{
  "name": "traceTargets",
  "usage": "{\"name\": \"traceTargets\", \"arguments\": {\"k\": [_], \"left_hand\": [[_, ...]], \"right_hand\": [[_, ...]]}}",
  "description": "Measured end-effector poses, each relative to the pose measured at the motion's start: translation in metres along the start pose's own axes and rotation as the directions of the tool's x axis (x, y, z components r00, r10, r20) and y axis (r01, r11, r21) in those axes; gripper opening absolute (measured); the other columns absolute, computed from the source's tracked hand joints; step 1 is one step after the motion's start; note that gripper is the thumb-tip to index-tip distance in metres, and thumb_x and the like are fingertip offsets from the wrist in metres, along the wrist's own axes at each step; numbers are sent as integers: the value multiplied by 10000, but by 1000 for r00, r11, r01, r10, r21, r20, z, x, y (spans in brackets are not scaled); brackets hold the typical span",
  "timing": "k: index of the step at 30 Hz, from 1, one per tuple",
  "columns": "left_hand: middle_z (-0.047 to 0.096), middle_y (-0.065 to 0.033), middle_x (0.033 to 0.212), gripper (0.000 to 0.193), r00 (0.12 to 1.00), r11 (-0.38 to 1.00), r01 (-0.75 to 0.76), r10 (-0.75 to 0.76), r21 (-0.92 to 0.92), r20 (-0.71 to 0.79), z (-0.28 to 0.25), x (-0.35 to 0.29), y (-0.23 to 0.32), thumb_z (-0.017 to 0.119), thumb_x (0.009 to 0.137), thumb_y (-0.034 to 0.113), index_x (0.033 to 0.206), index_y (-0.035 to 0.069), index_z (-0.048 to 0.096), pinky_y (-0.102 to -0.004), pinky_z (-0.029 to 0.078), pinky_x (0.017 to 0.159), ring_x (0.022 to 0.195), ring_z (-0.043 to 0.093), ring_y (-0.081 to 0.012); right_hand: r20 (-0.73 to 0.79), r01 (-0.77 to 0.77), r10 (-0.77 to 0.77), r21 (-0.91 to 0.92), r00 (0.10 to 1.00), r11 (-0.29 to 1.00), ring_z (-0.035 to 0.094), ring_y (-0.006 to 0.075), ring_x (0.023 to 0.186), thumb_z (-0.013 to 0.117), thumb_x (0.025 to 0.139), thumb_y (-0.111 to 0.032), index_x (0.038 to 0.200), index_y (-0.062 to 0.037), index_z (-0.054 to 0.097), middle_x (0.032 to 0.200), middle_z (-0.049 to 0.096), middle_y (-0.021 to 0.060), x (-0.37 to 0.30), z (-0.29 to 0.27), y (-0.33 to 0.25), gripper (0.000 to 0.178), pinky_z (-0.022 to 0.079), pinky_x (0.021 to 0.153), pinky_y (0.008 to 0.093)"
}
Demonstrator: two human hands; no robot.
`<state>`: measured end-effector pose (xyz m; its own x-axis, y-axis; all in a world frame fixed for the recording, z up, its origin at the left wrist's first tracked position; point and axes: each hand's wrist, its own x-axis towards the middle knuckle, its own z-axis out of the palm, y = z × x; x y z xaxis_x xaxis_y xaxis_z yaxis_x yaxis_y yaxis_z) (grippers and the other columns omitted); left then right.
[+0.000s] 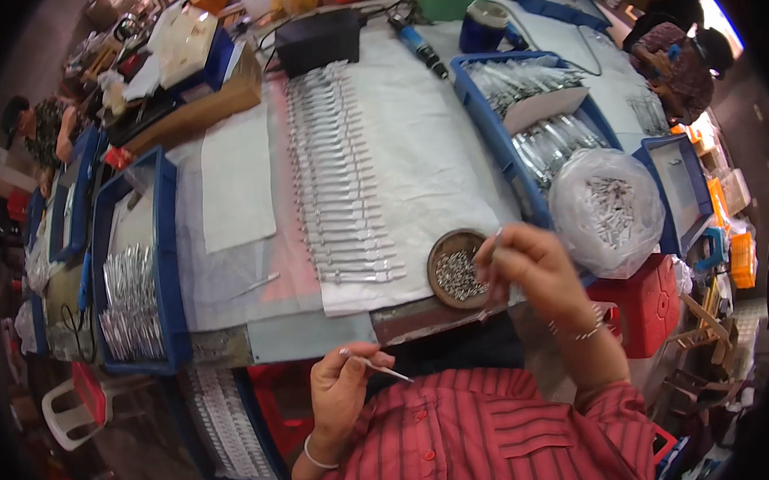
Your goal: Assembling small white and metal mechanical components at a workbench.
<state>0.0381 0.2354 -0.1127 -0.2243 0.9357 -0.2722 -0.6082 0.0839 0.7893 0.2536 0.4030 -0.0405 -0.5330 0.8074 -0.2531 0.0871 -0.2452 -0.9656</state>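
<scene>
My left hand [338,391] is closed at the table's front edge, pinching a slim silver metal rod [387,369] that points to the right. Over the right side of a round brown bowl [434,285], my right hand [537,271] is closed with thumb and fingertips together. Whatever it pinches is too small to make out. Small shiny metal pieces [459,275] fill the bowl. A long row of similar silver rods [338,202] lies side by side on the white cloth [424,172], running away from me.
Blue trays of silver rods stand at left [174,271] and right [464,86]. A clear bag of small metal parts [611,214] rests on the right tray's near end. Behind are a black box [317,41], an electric screwdriver [417,44] and a blue jar [484,30]. People sit far left and right.
</scene>
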Motion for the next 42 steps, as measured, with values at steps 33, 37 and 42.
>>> {"name": "traceTargets", "arguments": {"k": [33,37,42], "left_hand": [[604,-106,971,132,990,975,90,-110,201,90,-13,-49,-55,518,906,41,1011,-26,472,-244,493,788,868,599,-122],[648,-69,848,131,995,938,63,-86,340,53,-14,-48,-67,543,902,62,990,-21,493,-183,468,678,782,588,-64],[659,-54,776,125,990,876,33,-95,481,105,-10,-46,-73,565,891,72,964,-11,507,-177,442,579,708,591,-53]], "right_hand": [[201,268,-242,-117,949,956,599,109,601,581,862,-67,846,18,564,735,596,69,-56,87,123,88,448,511,215],[140,259,-238,-154,961,953,596,116,599,627,823,-49,853,10,598,733,599,70,-61,87,129,72,450,515,222],[108,292,-275,-215,955,932,600,121,595,651,796,-38,867,10,611,725,608,78,-66,79,137,95,458,518,223]]}}
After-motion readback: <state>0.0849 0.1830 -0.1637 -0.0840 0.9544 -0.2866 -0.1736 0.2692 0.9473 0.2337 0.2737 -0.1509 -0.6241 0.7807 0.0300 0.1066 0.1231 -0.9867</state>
